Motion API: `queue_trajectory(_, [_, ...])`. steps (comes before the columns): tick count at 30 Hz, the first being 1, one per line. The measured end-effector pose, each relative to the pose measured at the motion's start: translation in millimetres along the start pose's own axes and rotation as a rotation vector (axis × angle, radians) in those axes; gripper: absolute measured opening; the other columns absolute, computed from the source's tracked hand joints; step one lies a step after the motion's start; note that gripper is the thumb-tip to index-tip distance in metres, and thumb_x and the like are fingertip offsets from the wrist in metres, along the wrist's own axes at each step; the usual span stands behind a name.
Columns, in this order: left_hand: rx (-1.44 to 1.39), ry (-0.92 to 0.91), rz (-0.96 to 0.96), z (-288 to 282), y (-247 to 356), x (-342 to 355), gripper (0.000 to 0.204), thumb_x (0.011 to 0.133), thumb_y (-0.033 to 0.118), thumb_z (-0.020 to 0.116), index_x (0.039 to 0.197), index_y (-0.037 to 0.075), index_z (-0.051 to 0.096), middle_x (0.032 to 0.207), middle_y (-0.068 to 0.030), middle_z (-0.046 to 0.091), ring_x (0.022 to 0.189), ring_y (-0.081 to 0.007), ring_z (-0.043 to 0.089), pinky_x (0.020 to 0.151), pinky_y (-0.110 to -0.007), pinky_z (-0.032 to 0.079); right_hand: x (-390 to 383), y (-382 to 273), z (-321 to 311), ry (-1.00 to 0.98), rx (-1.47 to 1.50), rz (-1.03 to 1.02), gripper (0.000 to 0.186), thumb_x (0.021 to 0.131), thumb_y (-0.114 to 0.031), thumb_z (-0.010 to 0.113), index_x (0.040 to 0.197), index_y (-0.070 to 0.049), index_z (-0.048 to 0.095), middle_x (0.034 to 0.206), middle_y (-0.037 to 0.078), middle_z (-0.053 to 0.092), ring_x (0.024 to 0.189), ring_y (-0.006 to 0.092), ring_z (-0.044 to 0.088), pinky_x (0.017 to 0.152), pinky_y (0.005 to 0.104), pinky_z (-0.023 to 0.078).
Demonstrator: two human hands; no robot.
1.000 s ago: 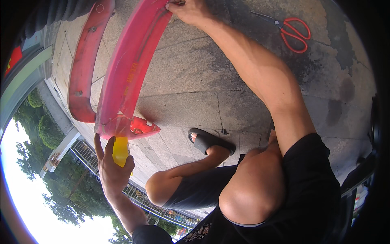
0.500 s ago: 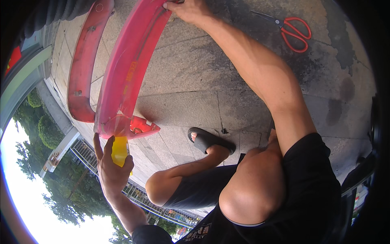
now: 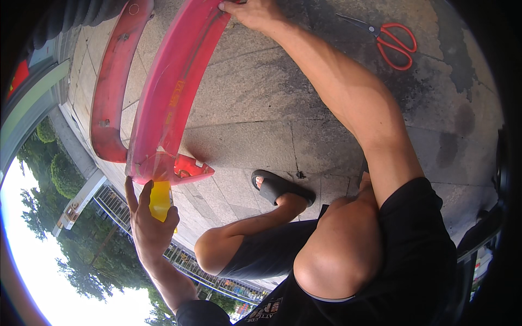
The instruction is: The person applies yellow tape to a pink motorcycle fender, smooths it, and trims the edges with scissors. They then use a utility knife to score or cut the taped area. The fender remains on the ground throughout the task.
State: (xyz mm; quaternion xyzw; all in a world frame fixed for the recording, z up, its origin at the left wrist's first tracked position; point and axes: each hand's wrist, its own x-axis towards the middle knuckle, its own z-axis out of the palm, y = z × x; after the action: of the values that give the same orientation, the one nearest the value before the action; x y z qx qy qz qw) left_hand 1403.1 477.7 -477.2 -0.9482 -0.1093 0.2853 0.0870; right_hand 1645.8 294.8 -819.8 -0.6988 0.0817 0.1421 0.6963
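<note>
A long, curved, glossy red panel [image 3: 163, 98] stretches from the upper edge down to the left middle, with yellow print on its side. My right hand [image 3: 258, 13] grips its edge near the top, thumb and fingers closed on it. At the panel's lower end is my left hand [image 3: 149, 223], fingertips raised against that end. Between its thumb and fingers sits a flat yellow piece [image 3: 160, 201], partly hidden by the hand. Clear, film-like material shows around the panel's lower end. Behind that end lies a smaller red part [image 3: 191, 169] with a pointed tip.
A second long red panel [image 3: 111, 92], scuffed, lies on the paving [image 3: 244, 146] to the left. Scissors with red handles [image 3: 397, 46] rest on the stone at upper right. My foot in a black slipper [image 3: 280, 188] is near the middle; a metal fence [image 3: 187, 261] stands at lower left.
</note>
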Motion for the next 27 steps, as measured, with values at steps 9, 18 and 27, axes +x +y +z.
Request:
queue_trajectory(9, [-0.012, -0.010, -0.019, -1.1, 2.5, -0.1, 0.067, 0.072, 0.015, 0.069, 0.136, 0.002, 0.053, 0.155, -0.0306, 0.027, 0.127, -0.0451, 0.054, 0.094, -0.048, 0.052, -3.1, -5.2, -3.0, -0.029, 0.039, 0.064, 0.027, 0.089, -0.031, 0.073, 0.098, -0.006, 0.070, 0.083, 0.010, 0.073, 0.074, 0.0196, 0.071, 0.068, 0.0350, 0.055])
queue_trajectory(18, [-0.023, -0.002, -0.014, 0.9, -1.1, -1.0, 0.068, 0.071, 0.014, 0.070, 0.136, 0.003, 0.053, 0.155, -0.0307, 0.027, 0.129, -0.0448, 0.052, 0.096, -0.048, 0.052, -2.2, -2.9, -0.4, -0.011, 0.041, 0.031, 0.024, 0.090, -0.027, 0.072, 0.097, -0.005, 0.069, 0.080, 0.009, 0.073, 0.070, 0.0179, 0.070, 0.065, 0.0335, 0.055])
queue_trajectory(27, [-0.039, -0.013, -0.046, 1.7, 0.2, -0.9, 0.071, 0.070, 0.014, 0.070, 0.138, 0.004, 0.052, 0.157, -0.0254, 0.027, 0.133, -0.0440, 0.047, 0.100, -0.049, 0.050, -1.4, -2.1, 2.1, -0.059, 0.160, 0.042, 0.018, 0.092, -0.021, 0.070, 0.096, -0.003, 0.067, 0.077, 0.008, 0.073, 0.067, 0.0159, 0.069, 0.061, 0.0313, 0.055])
